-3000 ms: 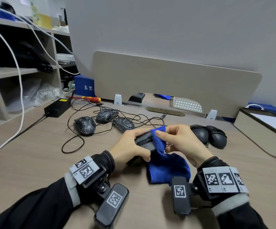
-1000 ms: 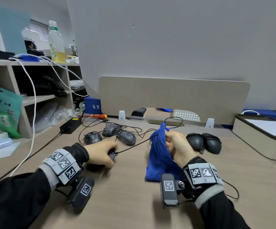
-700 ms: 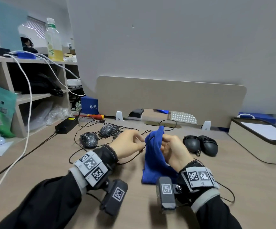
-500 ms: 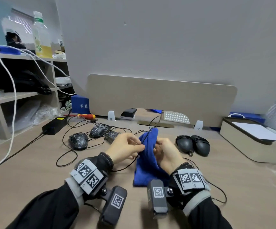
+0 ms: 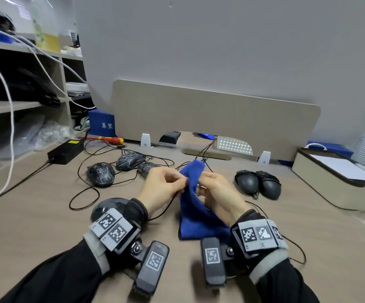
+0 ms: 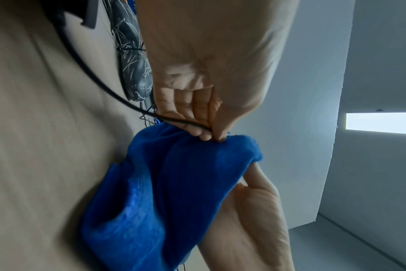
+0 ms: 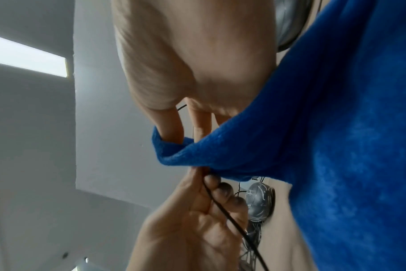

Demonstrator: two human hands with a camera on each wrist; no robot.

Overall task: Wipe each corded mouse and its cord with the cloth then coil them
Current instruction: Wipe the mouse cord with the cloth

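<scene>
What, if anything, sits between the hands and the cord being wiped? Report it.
Only the blue cloth, as intended. The right hand holds the cloth folded around the black cord, while the left hand pinches the bare cord right beside it. Nothing else visible blocks either hand.

Three seconds ago the left hand (image 5: 163,186) cups the black corded mouse (image 5: 109,207) while the right hand (image 5: 217,194) rubs the blue fleece cloth (image 5: 195,206) over it. Now that mouse lies on the tan wooden desk (image 5: 35,215) behind the left wrist, near the front edge, and the left hand is off it. The left hand is raised beside the right and pinches the thin black cord (image 6: 118,95) between thumb and fingertips, right at the cloth's upper fold. The right hand now holds the cloth bunched upright, its lower end resting on the desk, the two hands almost touching.
</scene>
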